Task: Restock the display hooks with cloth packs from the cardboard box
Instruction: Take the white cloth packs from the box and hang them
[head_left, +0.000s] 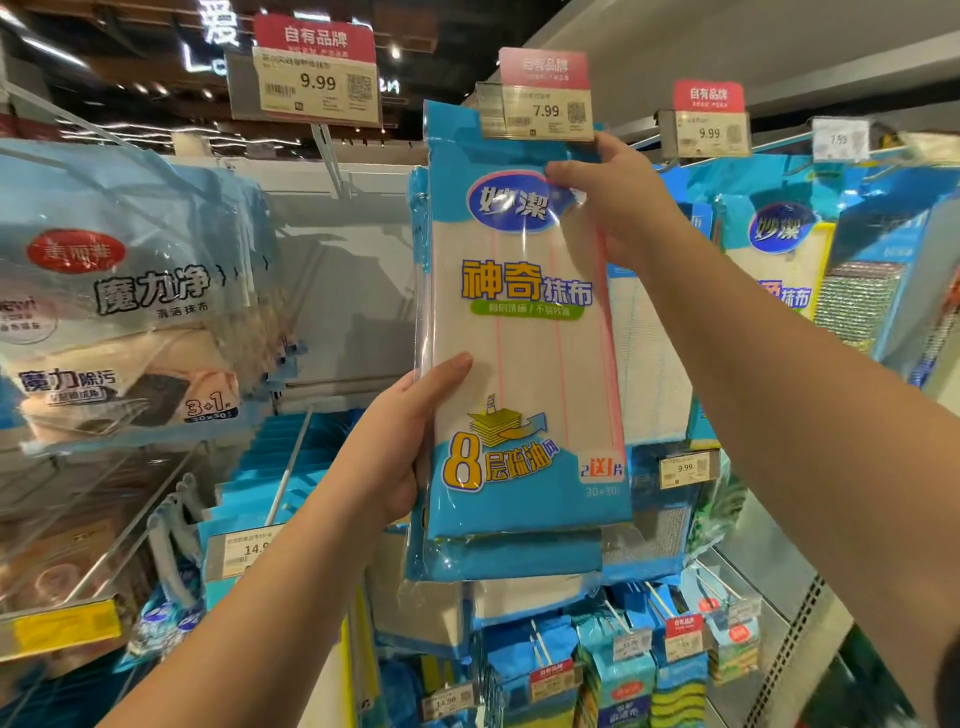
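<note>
Two hands on one cloth pack (524, 332): left hand (410, 441) grips its lower edge, right hand (618, 208) pinches the top beneath the 7.99 tag (545, 111). I judge hanging underway; next, thread its hole onto the hook, hidden.

The pack (524, 332) gripped between the left hand (400, 452) and right hand (618, 202) is sky blue at top and bottom, its white cloth ruled with thin pink vertical lines, lettered in yellow and white with a dark blue oval logo. Just above the right hand the tag (543, 93) is pink over cream. Right of that hand a scourer (857, 301) glitters silver-green.
</note>
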